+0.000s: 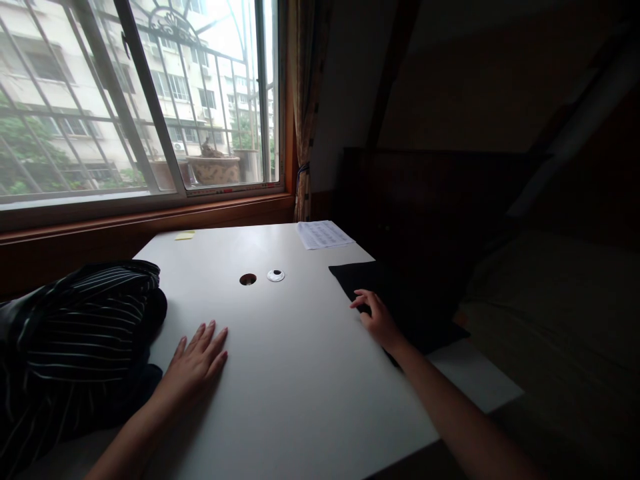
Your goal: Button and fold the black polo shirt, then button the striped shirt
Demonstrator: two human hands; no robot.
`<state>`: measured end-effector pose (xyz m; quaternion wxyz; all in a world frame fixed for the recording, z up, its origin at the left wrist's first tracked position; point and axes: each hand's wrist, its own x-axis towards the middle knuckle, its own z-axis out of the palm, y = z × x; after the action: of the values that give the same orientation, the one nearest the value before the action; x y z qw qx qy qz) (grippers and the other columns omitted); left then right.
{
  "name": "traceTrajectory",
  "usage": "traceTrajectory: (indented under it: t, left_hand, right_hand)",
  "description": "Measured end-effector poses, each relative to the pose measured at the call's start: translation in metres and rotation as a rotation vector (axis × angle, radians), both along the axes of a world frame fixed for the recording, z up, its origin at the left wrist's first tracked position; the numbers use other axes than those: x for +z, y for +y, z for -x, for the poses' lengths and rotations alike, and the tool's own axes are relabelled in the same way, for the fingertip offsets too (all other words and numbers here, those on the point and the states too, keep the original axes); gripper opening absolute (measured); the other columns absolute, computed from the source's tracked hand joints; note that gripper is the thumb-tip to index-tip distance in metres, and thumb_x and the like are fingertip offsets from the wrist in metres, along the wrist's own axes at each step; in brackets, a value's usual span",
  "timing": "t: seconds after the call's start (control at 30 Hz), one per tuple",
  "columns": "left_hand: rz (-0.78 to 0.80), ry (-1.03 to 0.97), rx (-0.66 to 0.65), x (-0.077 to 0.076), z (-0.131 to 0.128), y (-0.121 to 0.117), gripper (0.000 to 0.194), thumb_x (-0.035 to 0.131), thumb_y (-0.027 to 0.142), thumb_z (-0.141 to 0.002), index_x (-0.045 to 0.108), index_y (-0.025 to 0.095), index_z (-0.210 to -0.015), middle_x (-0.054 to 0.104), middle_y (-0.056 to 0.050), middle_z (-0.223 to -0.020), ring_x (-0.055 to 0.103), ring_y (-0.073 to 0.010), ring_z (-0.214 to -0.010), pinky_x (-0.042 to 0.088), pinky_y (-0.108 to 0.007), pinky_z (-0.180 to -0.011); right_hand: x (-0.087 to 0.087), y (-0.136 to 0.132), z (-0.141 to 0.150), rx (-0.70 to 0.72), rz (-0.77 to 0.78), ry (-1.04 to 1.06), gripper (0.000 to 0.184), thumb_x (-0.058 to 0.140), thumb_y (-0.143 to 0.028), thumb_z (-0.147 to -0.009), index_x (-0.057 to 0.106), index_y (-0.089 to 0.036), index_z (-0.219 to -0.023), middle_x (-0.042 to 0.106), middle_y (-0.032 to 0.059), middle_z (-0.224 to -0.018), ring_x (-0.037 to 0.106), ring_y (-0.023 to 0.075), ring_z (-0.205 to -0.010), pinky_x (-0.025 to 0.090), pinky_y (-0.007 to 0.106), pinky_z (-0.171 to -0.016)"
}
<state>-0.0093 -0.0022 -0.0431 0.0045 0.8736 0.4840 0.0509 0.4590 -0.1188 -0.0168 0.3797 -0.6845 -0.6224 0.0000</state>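
My left hand (197, 360) lies palm down with its fingers spread on the white table (280, 373). Just left of it is a heap of dark striped clothing (85, 327). On the right, my right hand (374, 317) is over the left edge of a flat black cloth (420, 300). Its fingers are loosely bent and apart, with nothing visible in them. Whether the fingertips touch the cloth I cannot tell.
A round hole (248, 280) in the tabletop has a silvery round cover (276, 275) beside it. Printed papers (324, 235) lie at the far edge, and a yellow sticky note (185, 235) lies at the far left. Behind the table are a window (165, 100) and a tied curtain (303, 133).
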Motion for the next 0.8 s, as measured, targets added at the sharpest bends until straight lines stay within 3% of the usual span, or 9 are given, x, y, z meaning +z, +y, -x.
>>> traceTrajectory:
  t: [0.13, 0.27, 0.4, 0.5, 0.6, 0.7, 0.8]
  left_hand:
    - [0.017, 0.012, -0.002, 0.002, 0.000, -0.001, 0.055, 0.032, 0.045, -0.100, 0.032, 0.029, -0.153, 0.020, -0.006, -0.162, 0.018, -0.0303, -0.150, 0.017, -0.055, -0.117]
    - [0.018, 0.000, -0.007, 0.004, -0.001, -0.002, 0.055, 0.032, 0.046, -0.100, 0.031, 0.030, -0.153, 0.020, -0.006, -0.162, 0.017, -0.0301, -0.150, 0.017, -0.055, -0.117]
    - [0.014, -0.005, -0.007, 0.003, 0.000, -0.002, 0.054, 0.033, 0.046, -0.100, 0.032, 0.030, -0.152, 0.021, -0.006, -0.162, 0.018, -0.0307, -0.150, 0.017, -0.054, -0.117]
    - [0.010, -0.002, -0.007, 0.001, 0.000, -0.001, 0.055, 0.033, 0.045, -0.100, 0.031, 0.030, -0.152, 0.021, -0.006, -0.162, 0.019, -0.0310, -0.150, 0.017, -0.055, -0.117]
    - [0.002, 0.006, -0.006, -0.001, 0.001, 0.001, 0.055, 0.033, 0.045, -0.100, 0.031, 0.030, -0.153, 0.021, -0.006, -0.162, 0.018, -0.0308, -0.150, 0.017, -0.055, -0.117]
    - [0.003, 0.017, -0.006, -0.002, 0.001, 0.001, 0.055, 0.032, 0.045, -0.100, 0.032, 0.030, -0.152, 0.020, -0.005, -0.162, 0.017, -0.0303, -0.150, 0.017, -0.055, -0.117]
    - [-0.004, 0.019, -0.008, -0.002, 0.001, 0.001, 0.055, 0.031, 0.045, -0.100, 0.032, 0.029, -0.153, 0.021, -0.006, -0.162, 0.017, -0.0301, -0.150, 0.017, -0.055, -0.117]
  right_hand:
    - [0.010, -0.007, -0.006, -0.054, -0.106, 0.037, 0.060, 0.038, -0.014, -0.080, 0.041, -0.023, -0.139, 0.057, 0.0083, -0.135, 0.049, 0.0234, -0.130, 0.034, 0.046, -0.115]
    - [0.006, -0.011, -0.020, -0.120, 0.017, -0.102, 0.048, 0.034, -0.026, -0.093, 0.048, -0.023, -0.139, 0.051, 0.0099, -0.145, 0.043, 0.0264, -0.137, 0.024, 0.054, -0.119]
    - [-0.007, -0.017, -0.017, -0.008, 0.294, -0.271, 0.056, 0.038, -0.048, -0.097, 0.040, -0.024, -0.148, 0.034, 0.0086, -0.158, 0.027, 0.0291, -0.147, 0.020, 0.056, -0.120]
    - [-0.008, -0.025, -0.001, 0.085, 0.380, -0.354, 0.063, 0.037, -0.055, -0.098, 0.034, -0.024, -0.152, 0.026, 0.0076, -0.161, 0.016, 0.0283, -0.150, 0.013, 0.054, -0.122]
    - [0.002, -0.034, 0.016, 0.196, 0.433, -0.334, 0.066, 0.036, -0.058, -0.098, 0.032, -0.023, -0.153, 0.024, 0.0081, -0.161, 0.018, 0.0274, -0.150, 0.009, 0.053, -0.122]
    - [0.015, -0.041, 0.024, 0.337, 0.469, -0.215, 0.063, 0.038, -0.057, -0.099, 0.032, -0.027, -0.153, 0.029, 0.0054, -0.160, 0.026, 0.0249, -0.148, 0.012, 0.050, -0.123]
    - [0.021, -0.043, 0.013, 0.304, 0.373, -0.121, 0.057, 0.035, -0.053, -0.100, 0.033, -0.029, -0.152, 0.032, 0.0027, -0.159, 0.030, 0.0218, -0.146, 0.019, 0.046, -0.122]
